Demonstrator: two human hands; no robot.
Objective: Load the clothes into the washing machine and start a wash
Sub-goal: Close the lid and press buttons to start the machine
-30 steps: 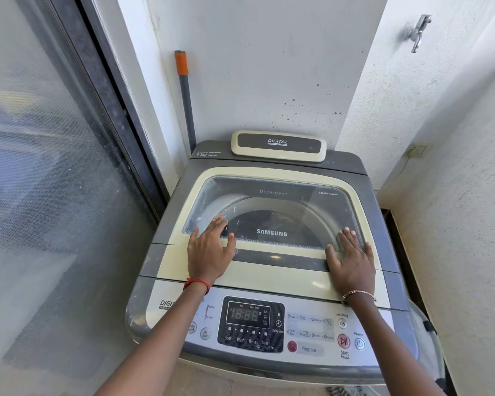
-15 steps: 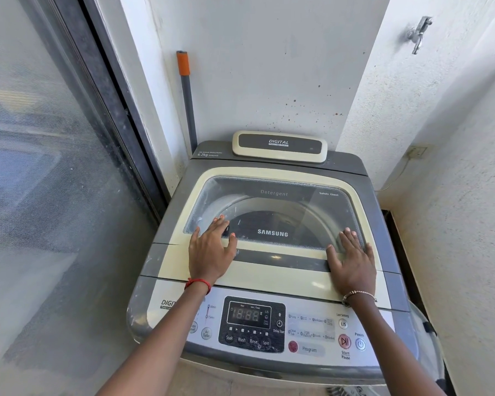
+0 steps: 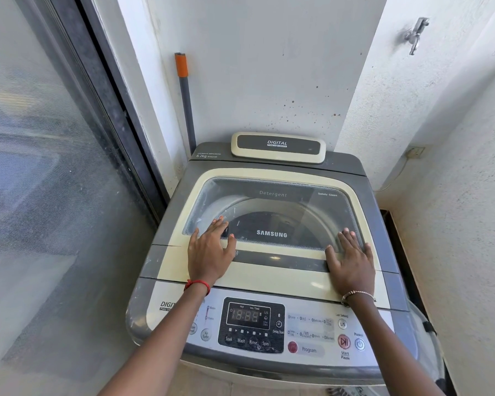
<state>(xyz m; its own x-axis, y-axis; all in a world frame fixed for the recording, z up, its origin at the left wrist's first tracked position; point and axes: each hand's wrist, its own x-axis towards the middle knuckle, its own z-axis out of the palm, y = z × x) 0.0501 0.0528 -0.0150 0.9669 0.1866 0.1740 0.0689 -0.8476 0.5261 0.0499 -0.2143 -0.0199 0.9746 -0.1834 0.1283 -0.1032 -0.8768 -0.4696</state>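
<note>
Your washing machine (image 3: 352, 164) stands in a narrow corner. A frosted glass door (image 3: 40, 195) in a dark frame runs close along its left side. The rough white right wall (image 3: 455, 224) leaves only a slim dark strip of floor (image 3: 397, 238) beside the machine's right edge. The back wall (image 3: 269, 67) sits just behind the rear deck, so the open room is above the top and toward you.

The lid (image 3: 280, 277) lies flat and closed, its cream frame flush within the grey surround. Its glass window (image 3: 272, 212) shows the pale rim of the tub and a dark middle; you cannot tell what lies inside. The control panel (image 3: 312, 335) runs along the front edge nearest you, below your wrists.

Your left hand (image 3: 210, 252) rests palm down on the lid at the near left corner of the window, fingers straight and slightly spread, tips over the glass. Your right hand (image 3: 352, 264) lies the same way at the near right corner, well apart from the left. Neither grips anything.

A grey pole (image 3: 187, 104) with an orange grip leans in the back left corner, just beside the machine. A metal tap (image 3: 415, 34) juts from the right wall, high up. On the panel, the display (image 3: 249, 315) sits between your forearms, and the red Start/Pause button (image 3: 344, 341) is just beside the Power button (image 3: 360, 344), near your right forearm.
</note>
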